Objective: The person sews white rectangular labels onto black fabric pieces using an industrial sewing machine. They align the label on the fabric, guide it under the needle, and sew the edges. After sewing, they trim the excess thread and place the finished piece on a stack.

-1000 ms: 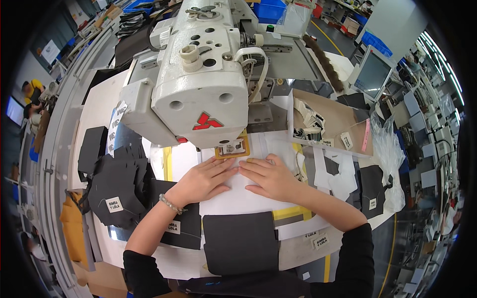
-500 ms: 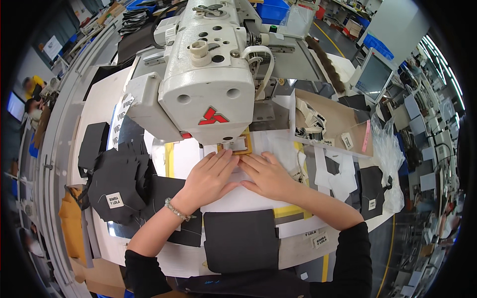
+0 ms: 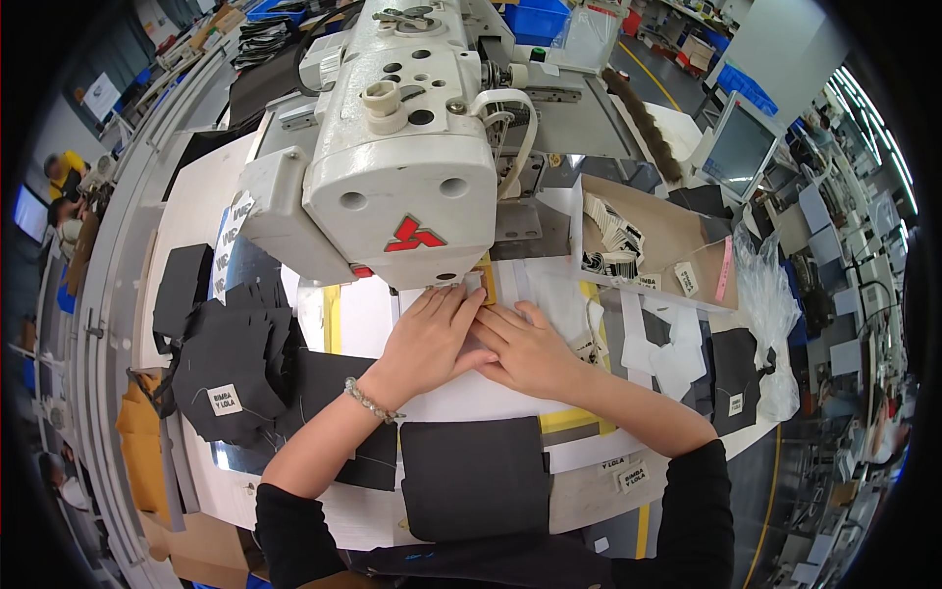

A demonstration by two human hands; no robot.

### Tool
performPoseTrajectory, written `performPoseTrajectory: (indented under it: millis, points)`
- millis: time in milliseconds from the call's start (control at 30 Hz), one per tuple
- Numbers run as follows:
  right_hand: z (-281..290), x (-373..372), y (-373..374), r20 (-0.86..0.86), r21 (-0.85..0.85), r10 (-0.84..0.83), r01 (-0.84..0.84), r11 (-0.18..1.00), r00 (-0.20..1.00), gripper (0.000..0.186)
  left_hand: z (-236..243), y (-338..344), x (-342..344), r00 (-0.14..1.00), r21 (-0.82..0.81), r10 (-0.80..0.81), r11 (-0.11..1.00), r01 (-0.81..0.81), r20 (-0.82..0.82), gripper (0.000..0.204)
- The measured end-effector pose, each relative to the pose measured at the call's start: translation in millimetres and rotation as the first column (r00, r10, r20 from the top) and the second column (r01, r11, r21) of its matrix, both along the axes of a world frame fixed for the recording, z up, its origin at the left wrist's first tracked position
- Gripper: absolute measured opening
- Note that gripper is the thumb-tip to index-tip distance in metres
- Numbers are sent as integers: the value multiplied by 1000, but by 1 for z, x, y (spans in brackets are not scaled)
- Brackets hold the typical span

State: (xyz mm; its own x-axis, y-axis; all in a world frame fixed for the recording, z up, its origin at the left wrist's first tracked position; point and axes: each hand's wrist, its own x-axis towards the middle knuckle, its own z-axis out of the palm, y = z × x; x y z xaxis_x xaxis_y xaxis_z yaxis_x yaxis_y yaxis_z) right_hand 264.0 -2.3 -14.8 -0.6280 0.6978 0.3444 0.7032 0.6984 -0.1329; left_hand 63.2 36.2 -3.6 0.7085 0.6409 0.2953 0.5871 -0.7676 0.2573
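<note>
My left hand (image 3: pixel 427 344) lies flat with its fingers stretched forward under the head of a white sewing machine (image 3: pixel 402 182). Beside it rests my right hand (image 3: pixel 530 346), also flat, fingers pointing up and left. The two hands meet at thumbs and fingers on a white sheet (image 3: pixel 456 409). Part of a small yellow frame (image 3: pixel 492 282) shows just past the fingertips; my left hand covers the rest. The needle area is hidden. A dark fabric piece (image 3: pixel 476 481) lies in front of me, below the hands.
Stacked dark fabric pieces (image 3: pixel 235 358), the top one with a pale label (image 3: pixel 225 400), lie left. At right stands a cardboard box (image 3: pixel 702 240) of labels, with a clear plastic bag (image 3: pixel 765 324) alongside. A monitor (image 3: pixel 741 147) is farther back.
My left hand has shifted slightly right and forward, covering more of the yellow frame and coming closer against my right hand. The right hand has barely moved.
</note>
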Motion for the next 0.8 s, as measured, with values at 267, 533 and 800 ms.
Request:
performPoseTrajectory:
  millis: [267,533,800]
  points:
    - [0,1,-2,17,-17,-19,20,1000,1000,48,1,0,3,999,73,-15,997,12,44,76]
    - [-3,-1,-3,42,3,-36,36,999,998,49,-2,1,4,998,110,-29,994,22,59,75]
    - [2,3,-9,26,34,-66,65,997,997,51,-3,7,2,997,35,-50,998,49,52,72]
